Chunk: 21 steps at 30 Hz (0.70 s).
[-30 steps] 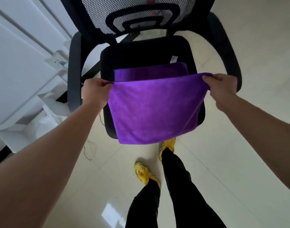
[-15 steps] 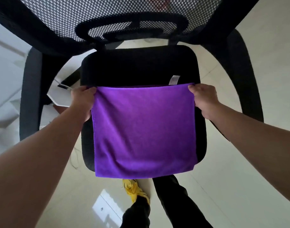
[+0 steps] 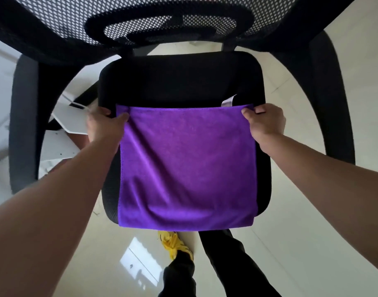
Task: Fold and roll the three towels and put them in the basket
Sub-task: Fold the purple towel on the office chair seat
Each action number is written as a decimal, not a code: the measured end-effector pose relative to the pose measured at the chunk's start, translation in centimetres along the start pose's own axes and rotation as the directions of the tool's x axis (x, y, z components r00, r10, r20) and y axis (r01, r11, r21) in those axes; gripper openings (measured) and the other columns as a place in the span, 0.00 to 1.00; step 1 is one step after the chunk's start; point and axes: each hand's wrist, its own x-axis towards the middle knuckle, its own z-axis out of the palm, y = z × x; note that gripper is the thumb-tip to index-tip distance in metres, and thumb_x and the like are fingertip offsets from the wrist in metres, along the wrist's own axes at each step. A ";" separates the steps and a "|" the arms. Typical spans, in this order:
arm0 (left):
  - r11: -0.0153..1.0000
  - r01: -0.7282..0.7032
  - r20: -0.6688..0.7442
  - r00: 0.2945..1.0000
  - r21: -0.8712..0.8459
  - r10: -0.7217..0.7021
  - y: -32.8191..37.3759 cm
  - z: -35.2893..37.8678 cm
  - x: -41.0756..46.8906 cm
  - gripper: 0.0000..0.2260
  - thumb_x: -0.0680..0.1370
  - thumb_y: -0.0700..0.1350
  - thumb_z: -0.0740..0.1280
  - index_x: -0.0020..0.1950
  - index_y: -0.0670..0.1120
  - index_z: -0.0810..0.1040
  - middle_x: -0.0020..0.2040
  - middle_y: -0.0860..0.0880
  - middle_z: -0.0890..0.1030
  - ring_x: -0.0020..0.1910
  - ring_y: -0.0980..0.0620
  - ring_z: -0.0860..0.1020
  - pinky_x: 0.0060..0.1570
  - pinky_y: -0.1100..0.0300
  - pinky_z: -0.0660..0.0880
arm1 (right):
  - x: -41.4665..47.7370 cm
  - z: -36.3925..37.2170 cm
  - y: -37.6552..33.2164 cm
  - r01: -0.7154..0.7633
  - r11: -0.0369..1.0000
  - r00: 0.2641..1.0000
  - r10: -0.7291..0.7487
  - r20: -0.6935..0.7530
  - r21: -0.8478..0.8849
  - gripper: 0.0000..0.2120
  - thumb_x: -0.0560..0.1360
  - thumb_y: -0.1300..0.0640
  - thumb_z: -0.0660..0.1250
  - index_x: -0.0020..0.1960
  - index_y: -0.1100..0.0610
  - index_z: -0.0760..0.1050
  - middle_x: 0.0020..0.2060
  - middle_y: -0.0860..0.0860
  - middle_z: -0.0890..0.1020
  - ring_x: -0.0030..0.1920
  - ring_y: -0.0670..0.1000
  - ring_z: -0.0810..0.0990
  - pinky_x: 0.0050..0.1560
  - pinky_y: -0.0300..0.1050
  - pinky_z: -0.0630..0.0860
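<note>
Left hand [image 3: 102, 125] mid-left of frame, grip pinching purple towel [image 3: 187, 168] at upper left corner. Towel centre frame, spread flat over black chair seat [image 3: 179, 82], lower edge overhanging seat front. Right hand [image 3: 266, 123] mid-right, grip pinching upper right corner.

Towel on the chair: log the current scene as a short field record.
towel: purple, folded, flat on chair seat, near edge hanging past the seat front
tag: white, at far right corner
left hand: pinching far left corner
right hand: pinching far right corner
chair: black seat, mesh back
basket: not in view
other towels: none visible
</note>
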 end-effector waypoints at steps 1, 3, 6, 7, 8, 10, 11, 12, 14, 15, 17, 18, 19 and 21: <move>0.999 0.003 -0.011 1.000 0.039 -0.002 -0.8 -0.8 -1.1 0.19 0.65 0.55 0.75 0.51 0.48 0.78 0.46 0.47 0.81 0.44 0.46 0.79 0.50 0.54 0.78 | -0.9 -0.2 0.2 -0.008 1.000 1.000 0.008 -0.005 0.022 0.15 0.74 0.47 0.69 0.35 0.56 0.75 0.32 0.50 0.76 0.36 0.53 0.74 0.37 0.45 0.68; 0.998 -0.004 0.014 1.000 0.069 0.003 -2.9 -2.4 -3.6 0.21 0.65 0.55 0.73 0.54 0.47 0.78 0.47 0.44 0.83 0.48 0.42 0.81 0.53 0.48 0.77 | -3.1 -0.9 1.1 -0.052 0.996 0.999 0.052 -0.003 0.078 0.15 0.74 0.45 0.69 0.49 0.57 0.79 0.40 0.50 0.80 0.43 0.52 0.77 0.47 0.46 0.72; 0.991 0.009 0.107 0.994 0.132 -0.023 -6.7 -4.5 -8.4 0.18 0.71 0.50 0.73 0.56 0.43 0.78 0.49 0.42 0.83 0.52 0.41 0.80 0.57 0.49 0.74 | -7.5 -1.9 4.1 -0.117 0.989 0.992 0.112 0.066 0.090 0.14 0.74 0.46 0.69 0.49 0.57 0.80 0.43 0.52 0.83 0.47 0.54 0.80 0.49 0.46 0.72; 0.990 0.038 0.137 0.989 0.139 -0.057 -8.1 -5.0 -10.0 0.17 0.71 0.50 0.74 0.56 0.43 0.78 0.49 0.42 0.83 0.53 0.41 0.80 0.58 0.49 0.73 | -9.0 -2.2 5.3 -0.160 0.981 0.983 0.149 0.107 0.107 0.11 0.74 0.47 0.70 0.46 0.56 0.81 0.41 0.51 0.83 0.47 0.55 0.80 0.48 0.46 0.72; 0.989 0.057 0.168 0.983 0.135 -0.079 -9.5 -5.5 -11.4 0.17 0.71 0.49 0.74 0.55 0.43 0.79 0.48 0.42 0.83 0.52 0.41 0.80 0.57 0.50 0.73 | -10.7 -2.4 6.5 -0.211 0.968 0.971 0.191 0.146 0.134 0.10 0.74 0.48 0.70 0.44 0.55 0.80 0.40 0.50 0.82 0.45 0.55 0.80 0.46 0.45 0.72; 0.990 0.090 0.217 0.970 0.113 -0.113 -12.0 -6.2 -13.4 0.14 0.71 0.49 0.75 0.52 0.43 0.80 0.45 0.43 0.84 0.49 0.42 0.81 0.53 0.50 0.75 | -13.6 -2.6 8.6 -0.282 0.944 0.948 0.248 0.198 0.170 0.10 0.72 0.47 0.71 0.42 0.54 0.80 0.37 0.49 0.81 0.42 0.54 0.79 0.43 0.45 0.72; 0.990 0.091 0.229 0.967 0.104 -0.113 -12.7 -6.4 -13.9 0.13 0.71 0.49 0.74 0.50 0.44 0.81 0.43 0.43 0.84 0.48 0.42 0.81 0.51 0.50 0.75 | -14.7 -2.6 9.4 -0.292 0.940 0.944 0.254 0.208 0.176 0.09 0.72 0.48 0.72 0.41 0.53 0.80 0.35 0.48 0.81 0.41 0.54 0.79 0.42 0.45 0.73; 0.993 0.071 0.239 0.967 0.094 -0.092 -13.4 -6.7 -14.3 0.12 0.71 0.49 0.74 0.49 0.44 0.81 0.42 0.44 0.83 0.47 0.43 0.81 0.50 0.51 0.75 | -15.8 -2.6 10.1 -0.290 0.939 0.945 0.251 0.208 0.185 0.07 0.71 0.48 0.73 0.40 0.52 0.80 0.35 0.48 0.82 0.40 0.53 0.80 0.42 0.45 0.74; 0.997 0.014 0.266 0.964 0.076 -0.034 -13.8 -6.8 -14.6 0.10 0.71 0.48 0.74 0.49 0.45 0.81 0.40 0.46 0.82 0.45 0.44 0.80 0.48 0.53 0.74 | -17.0 -2.5 11.2 -0.269 0.946 0.952 0.232 0.201 0.180 0.06 0.70 0.51 0.75 0.40 0.51 0.79 0.36 0.47 0.83 0.40 0.50 0.81 0.45 0.45 0.75; 0.997 -0.025 0.286 0.958 0.071 0.004 -14.0 -6.9 -14.7 0.09 0.72 0.47 0.74 0.49 0.45 0.81 0.40 0.47 0.81 0.44 0.45 0.80 0.47 0.55 0.73 | -17.6 -2.4 11.7 -0.261 0.951 0.954 0.227 0.197 0.167 0.06 0.70 0.52 0.75 0.40 0.52 0.80 0.36 0.47 0.83 0.40 0.49 0.81 0.45 0.44 0.75; 0.985 -0.159 0.314 0.940 0.062 0.132 -14.0 -6.9 -14.3 0.09 0.72 0.46 0.74 0.49 0.44 0.81 0.41 0.45 0.82 0.43 0.45 0.80 0.47 0.54 0.74 | -17.9 -2.3 12.0 -0.240 0.958 0.960 0.211 0.184 0.154 0.06 0.71 0.52 0.74 0.38 0.52 0.79 0.35 0.47 0.82 0.39 0.51 0.80 0.41 0.42 0.73; 0.969 -0.239 0.320 0.925 0.070 0.205 -13.9 -7.0 -14.0 0.09 0.72 0.46 0.73 0.49 0.43 0.82 0.42 0.44 0.82 0.43 0.45 0.80 0.48 0.54 0.75 | -17.9 -2.3 11.9 -0.222 0.962 0.967 0.196 0.165 0.158 0.08 0.72 0.52 0.73 0.36 0.52 0.79 0.34 0.48 0.81 0.39 0.51 0.79 0.39 0.42 0.72; 0.948 -0.305 0.327 0.908 0.084 0.263 -13.6 -7.0 -13.5 0.09 0.73 0.45 0.73 0.48 0.41 0.82 0.43 0.44 0.82 0.43 0.46 0.79 0.48 0.55 0.73 | -17.6 -2.4 11.6 -0.200 0.965 0.974 0.177 0.141 0.171 0.09 0.73 0.51 0.72 0.36 0.52 0.78 0.33 0.48 0.81 0.38 0.52 0.78 0.40 0.43 0.73; 0.924 -0.372 0.337 0.884 0.088 0.324 -12.7 -7.3 -12.0 0.08 0.75 0.45 0.71 0.45 0.40 0.81 0.40 0.45 0.81 0.42 0.49 0.77 0.47 0.57 0.71 | -16.8 -2.5 10.6 -0.156 0.968 0.986 0.140 0.093 0.194 0.09 0.74 0.50 0.71 0.37 0.53 0.78 0.35 0.49 0.80 0.40 0.52 0.78 0.43 0.47 0.75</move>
